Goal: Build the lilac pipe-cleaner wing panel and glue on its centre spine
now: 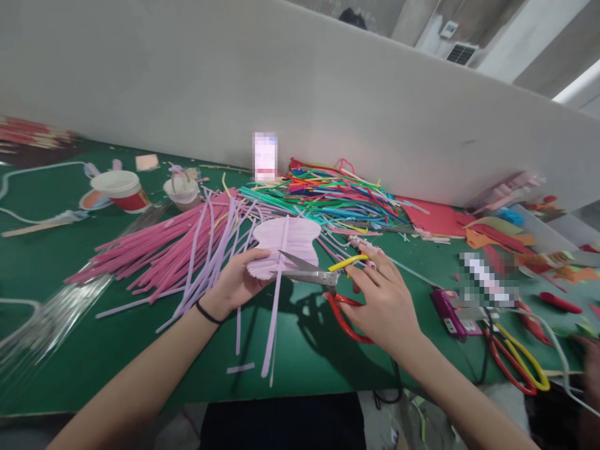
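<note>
My left hand (241, 278) pinches the lower left edge of a pale purple, wavy-edged piece (300, 234) made of fuzzy strips. A long light purple stem (270, 331) lies across the piece and hangs down below it. In my right hand (382, 294) are scissors (309, 275) with one yellow and one red handle. Their blades are apart, pointing left, on either side of the stem at the piece's lower part. A short purple offcut (240, 369) rests on the green table (187, 375) below.
Pink stems (154, 250) and purple stems (206, 275) lie left, multicoloured stems (337, 194) behind. A paper cup (122, 190) stands back left. On the right are a purple device (452, 312), a second pair of scissors (520, 362) and red sheets (434, 215). A grey partition (234, 81) rises behind.
</note>
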{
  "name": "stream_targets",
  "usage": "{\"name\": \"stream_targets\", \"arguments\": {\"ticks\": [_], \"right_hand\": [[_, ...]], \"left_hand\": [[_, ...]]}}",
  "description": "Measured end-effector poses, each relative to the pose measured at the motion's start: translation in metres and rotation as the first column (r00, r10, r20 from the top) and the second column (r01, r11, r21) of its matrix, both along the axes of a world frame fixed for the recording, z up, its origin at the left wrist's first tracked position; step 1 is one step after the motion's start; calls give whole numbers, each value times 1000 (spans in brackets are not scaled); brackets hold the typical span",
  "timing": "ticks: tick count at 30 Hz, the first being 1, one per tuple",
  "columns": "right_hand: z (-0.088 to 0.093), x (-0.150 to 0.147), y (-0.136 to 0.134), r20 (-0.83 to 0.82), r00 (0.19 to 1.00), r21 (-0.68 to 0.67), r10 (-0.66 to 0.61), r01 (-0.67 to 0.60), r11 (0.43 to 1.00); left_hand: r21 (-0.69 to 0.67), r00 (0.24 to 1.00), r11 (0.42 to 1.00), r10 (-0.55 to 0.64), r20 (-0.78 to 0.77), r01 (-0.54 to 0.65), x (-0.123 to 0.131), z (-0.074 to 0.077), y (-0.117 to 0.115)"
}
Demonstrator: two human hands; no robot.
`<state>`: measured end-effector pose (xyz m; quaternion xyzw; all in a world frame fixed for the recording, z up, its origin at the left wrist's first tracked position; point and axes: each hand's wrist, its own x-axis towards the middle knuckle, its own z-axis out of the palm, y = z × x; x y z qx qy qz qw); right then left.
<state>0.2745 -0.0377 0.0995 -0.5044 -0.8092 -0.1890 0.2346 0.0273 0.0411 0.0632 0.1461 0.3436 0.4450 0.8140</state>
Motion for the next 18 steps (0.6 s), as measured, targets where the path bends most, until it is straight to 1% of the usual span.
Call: {"name": "stream_targets", "arguments": {"ticks": [4, 7, 12, 18], "right_hand": [[-2, -2, 1, 24, 1000, -4, -4, 4, 1000], [-2, -4, 1, 38, 999, 28, -14, 12, 1000], [-3, -3, 1, 89, 996, 76, -30, 23, 997], [-7, 1, 4, 138, 990, 99, -18, 4, 995]], "left_hand": [[19, 1000, 1000, 14, -24, -14, 0, 1, 0], [21, 999, 1000, 14, -43, -14, 0, 0, -1], [12, 1000, 1000, 22, -10, -22, -2, -1, 0], [51, 1000, 999, 12, 22, -13, -1, -4, 2]]}}
